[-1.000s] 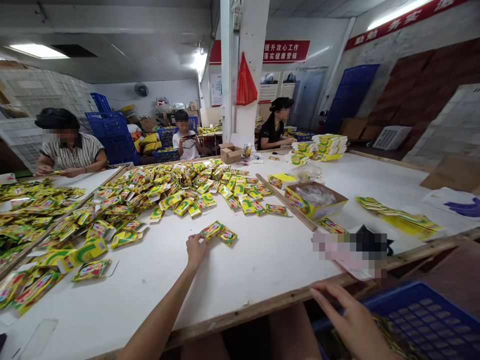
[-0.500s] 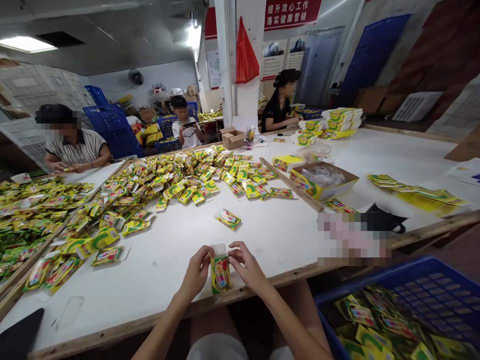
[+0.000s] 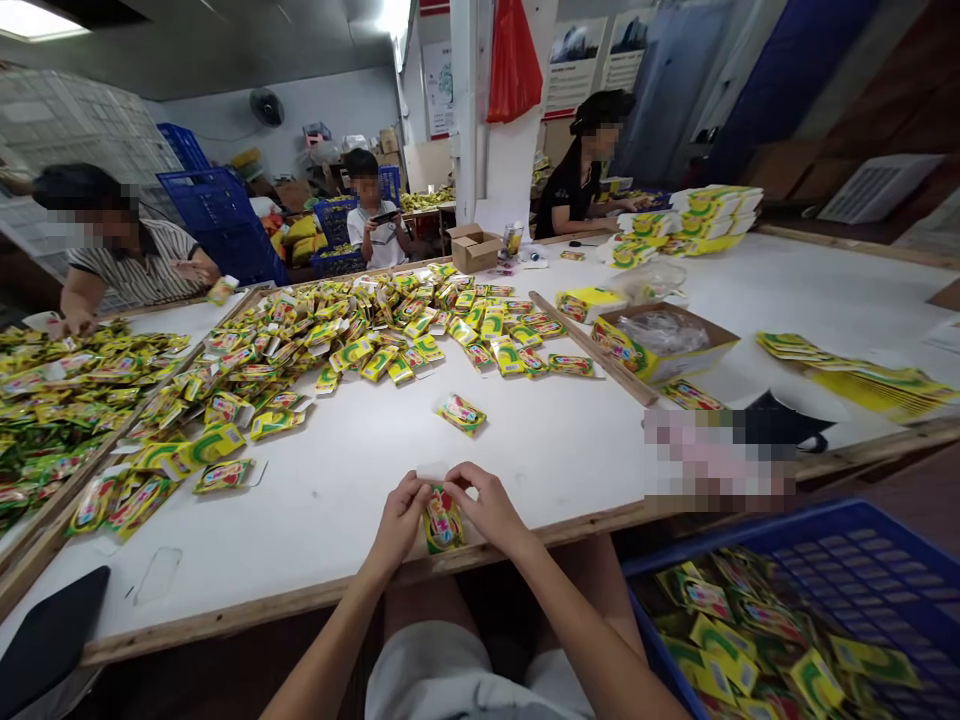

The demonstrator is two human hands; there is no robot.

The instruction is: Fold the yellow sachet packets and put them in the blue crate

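1. While the left hand [image 3: 403,518] pinches the upper left corner of a small printed box [image 3: 444,522] in the head view, the right hand [image 3: 491,512] has its thumb and index finger drawn together on the upper right corner. The fingers of both are bent, with barely a gap between the tips.
2. That box is at the near edge of the white table [image 3: 337,500], printed front facing up, a pale flap showing at its far end. Whether its lower end touches the tabletop, I cannot tell.
3. Just beyond the hands, a single box [image 3: 461,413] lies flat, apart from the others.
4. Farther off and to the left spreads a large heap of boxes [image 3: 360,325], some with flaps open. A wooden strip [image 3: 592,347] runs along the right of this area.
5. Right of the strip are an open carton [image 3: 705,340] with clear plastic in it and a fan of flat yellow card [image 3: 855,375].
6. At the near right, below the tabletop, a blue basket [image 3: 892,570] holds many more boxes.
7. A dark flat object [image 3: 56,625] lies at the near left corner.
8. At the far left, a person in a striped shirt [image 3: 154,262] reaches into another heap.
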